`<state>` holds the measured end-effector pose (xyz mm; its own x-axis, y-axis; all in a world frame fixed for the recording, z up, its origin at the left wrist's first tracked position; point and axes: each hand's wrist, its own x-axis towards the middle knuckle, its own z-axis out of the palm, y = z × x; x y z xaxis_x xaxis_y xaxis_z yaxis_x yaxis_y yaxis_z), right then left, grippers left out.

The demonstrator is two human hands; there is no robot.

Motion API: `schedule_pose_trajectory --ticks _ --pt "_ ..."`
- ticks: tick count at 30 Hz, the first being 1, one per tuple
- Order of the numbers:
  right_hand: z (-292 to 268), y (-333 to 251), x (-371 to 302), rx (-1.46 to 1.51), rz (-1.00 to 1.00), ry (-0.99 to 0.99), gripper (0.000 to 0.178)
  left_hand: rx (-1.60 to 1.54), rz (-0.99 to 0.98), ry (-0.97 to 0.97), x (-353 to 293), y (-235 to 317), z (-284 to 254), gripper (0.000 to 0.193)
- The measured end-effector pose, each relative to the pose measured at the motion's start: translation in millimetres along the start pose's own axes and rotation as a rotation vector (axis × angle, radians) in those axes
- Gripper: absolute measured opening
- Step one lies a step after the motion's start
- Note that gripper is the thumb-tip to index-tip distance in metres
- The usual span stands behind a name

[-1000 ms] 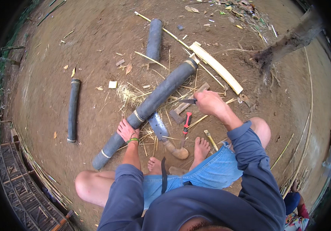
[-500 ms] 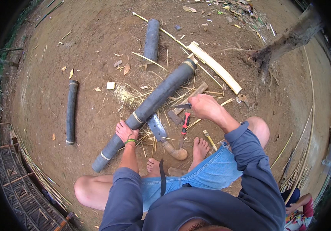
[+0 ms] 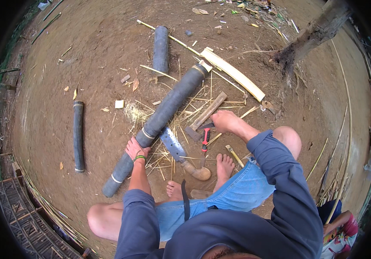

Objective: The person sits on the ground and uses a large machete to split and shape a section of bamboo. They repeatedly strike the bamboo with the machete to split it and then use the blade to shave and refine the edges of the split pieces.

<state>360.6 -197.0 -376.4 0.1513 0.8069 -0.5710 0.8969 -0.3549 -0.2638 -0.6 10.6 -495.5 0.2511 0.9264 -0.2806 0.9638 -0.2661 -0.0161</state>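
I squat barefoot on bare earth. My left hand (image 3: 136,149), with a green band at the wrist, grips a long dark bamboo pole (image 3: 166,110) that runs diagonally across the ground. My right hand (image 3: 225,121) hovers low over the tools, its fingertips at the dark end of a red-handled tool (image 3: 205,139) and beside a wooden-handled hammer (image 3: 207,113). Whether it holds anything is unclear. A broad-bladed knife (image 3: 173,146) with a wooden handle lies between the pole and my feet.
Two short dark bamboo sections (image 3: 161,48) (image 3: 78,136) lie apart on the dirt. A pale split bamboo slab (image 3: 233,74), thin splinters, a tree trunk (image 3: 310,34), a woven lattice (image 3: 25,222), long strips (image 3: 338,172) and another person (image 3: 343,226) surround me.
My right hand has dropped left and down toward the hammer and red-handled tool. My left hand stays on the pole.
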Motion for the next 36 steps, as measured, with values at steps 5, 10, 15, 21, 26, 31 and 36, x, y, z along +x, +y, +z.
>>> schedule_pose_trajectory --ticks 5,10,15,21,26,31,36 --pt "1 -10 -4 0.028 -0.042 -0.051 0.020 0.001 -0.014 0.106 -11 4 3 0.100" --pt "0 -10 -5 0.064 -0.094 0.018 0.019 0.006 -0.036 0.002 3 2 -4 0.097" --pt "-7 -14 -8 0.052 -0.052 -0.036 0.020 -0.009 -0.039 -0.123 16 -3 -10 0.102" --pt "-1 -12 -6 0.058 -0.052 -0.016 0.020 -0.015 -0.046 -0.350 41 -6 -23 0.110" --pt "1 -10 -6 0.050 -0.056 -0.023 0.018 -0.041 -0.016 -0.415 53 -11 -25 0.112" --pt "0 -12 -4 0.044 -0.050 -0.033 0.019 -0.076 0.007 -0.455 65 -19 -21 0.114" --pt "-3 -15 -4 0.057 -0.045 -0.037 0.019 -0.124 0.012 -0.484 73 -23 -19 0.117"
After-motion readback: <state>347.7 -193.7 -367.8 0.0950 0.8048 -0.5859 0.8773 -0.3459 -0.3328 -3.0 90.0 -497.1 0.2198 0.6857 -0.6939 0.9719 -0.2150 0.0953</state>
